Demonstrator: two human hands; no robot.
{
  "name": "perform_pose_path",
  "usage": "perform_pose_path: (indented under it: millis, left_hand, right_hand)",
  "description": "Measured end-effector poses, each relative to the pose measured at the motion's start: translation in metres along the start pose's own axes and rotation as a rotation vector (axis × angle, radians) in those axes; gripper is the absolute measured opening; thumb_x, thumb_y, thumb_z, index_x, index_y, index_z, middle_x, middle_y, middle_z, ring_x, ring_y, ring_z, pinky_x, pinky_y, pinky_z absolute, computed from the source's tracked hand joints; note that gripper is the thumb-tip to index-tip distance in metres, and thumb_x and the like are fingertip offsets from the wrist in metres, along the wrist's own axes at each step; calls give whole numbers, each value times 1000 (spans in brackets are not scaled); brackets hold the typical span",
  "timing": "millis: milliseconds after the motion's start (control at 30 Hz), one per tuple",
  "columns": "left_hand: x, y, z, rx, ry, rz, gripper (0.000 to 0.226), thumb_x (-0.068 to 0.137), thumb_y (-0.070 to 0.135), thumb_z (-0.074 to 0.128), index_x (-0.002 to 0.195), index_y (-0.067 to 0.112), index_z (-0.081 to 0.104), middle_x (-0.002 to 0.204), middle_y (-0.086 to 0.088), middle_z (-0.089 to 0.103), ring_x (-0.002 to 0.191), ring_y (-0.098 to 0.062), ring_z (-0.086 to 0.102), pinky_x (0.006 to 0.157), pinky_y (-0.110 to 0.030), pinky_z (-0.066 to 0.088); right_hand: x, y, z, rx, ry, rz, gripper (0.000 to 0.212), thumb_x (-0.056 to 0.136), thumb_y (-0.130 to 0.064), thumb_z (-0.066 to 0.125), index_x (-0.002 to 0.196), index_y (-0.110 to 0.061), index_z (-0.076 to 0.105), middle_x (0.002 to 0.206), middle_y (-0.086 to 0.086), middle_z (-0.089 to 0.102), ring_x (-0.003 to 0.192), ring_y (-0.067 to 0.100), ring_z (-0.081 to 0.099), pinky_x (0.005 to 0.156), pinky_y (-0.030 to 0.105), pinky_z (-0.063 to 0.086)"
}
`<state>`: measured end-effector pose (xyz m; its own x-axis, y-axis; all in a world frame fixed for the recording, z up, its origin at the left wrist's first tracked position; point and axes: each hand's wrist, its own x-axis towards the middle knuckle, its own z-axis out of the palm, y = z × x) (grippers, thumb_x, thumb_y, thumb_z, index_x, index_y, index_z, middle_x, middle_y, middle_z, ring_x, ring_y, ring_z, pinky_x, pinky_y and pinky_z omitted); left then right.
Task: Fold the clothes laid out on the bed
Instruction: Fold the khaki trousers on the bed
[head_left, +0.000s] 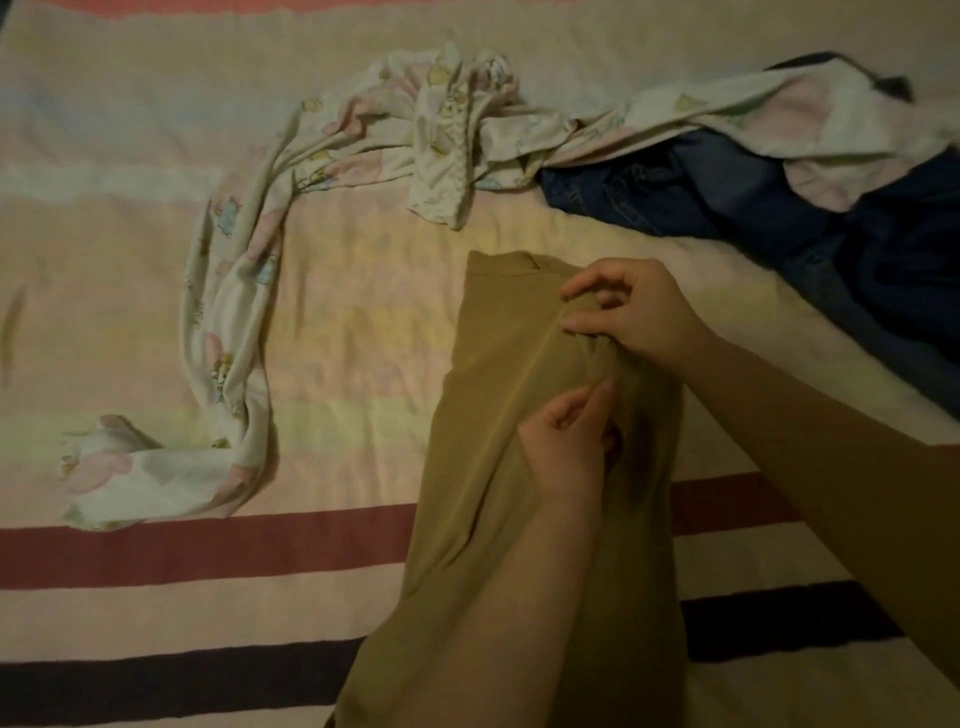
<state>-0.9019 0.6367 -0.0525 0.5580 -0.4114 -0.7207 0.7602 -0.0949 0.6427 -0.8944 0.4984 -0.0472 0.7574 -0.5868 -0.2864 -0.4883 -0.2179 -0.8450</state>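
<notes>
A tan garment (493, 415) lies lengthwise on the striped bed cover (156, 312), running from the middle of the view down to the near edge. My right hand (639, 312) pinches a bunched fold of its cloth near the upper right part. My left hand (566, 441) grips the same garment just below, fingers curled into the fabric. A white printed garment (249, 291) sprawls in a long curve to the left and across the top. Dark blue jeans (753, 208) lie crumpled at the right.
A second white and pink printed piece (753, 114) lies over the jeans at the top right. Dark blue cloth (909, 270) extends along the right edge. Bare bed cover shows at the left and near the front left.
</notes>
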Motion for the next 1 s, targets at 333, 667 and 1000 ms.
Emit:
perform_pose_path:
  millis: [333,667,1000]
  left_hand:
    - [22,-24,37,97,5,-83,16,89,10,62,73,11,63,63,-4,54,63,-15,47,60,-24,41]
    - [2,1,-25,311,-183,63,27,85,15,67,112,17,65,94,-6,73,93,-15,68,86,-25,52]
    - [-70,4,-165,827,-25,261,49,72,36,74,119,37,60,110,24,63,102,11,55,80,-8,48]
  right_hand:
    - [5,40,-13,-55,175,70,26,69,0,76,90,-14,70,83,-5,64,72,-1,54,64,5,41]
    - [-30,39,-9,-157,238,-23,42,69,-11,79,109,-8,65,109,5,61,98,14,55,84,16,44]
    - [-154,42,67,-138,48,151,51,70,-28,80,117,-23,62,128,-5,43,119,8,37,96,12,27]
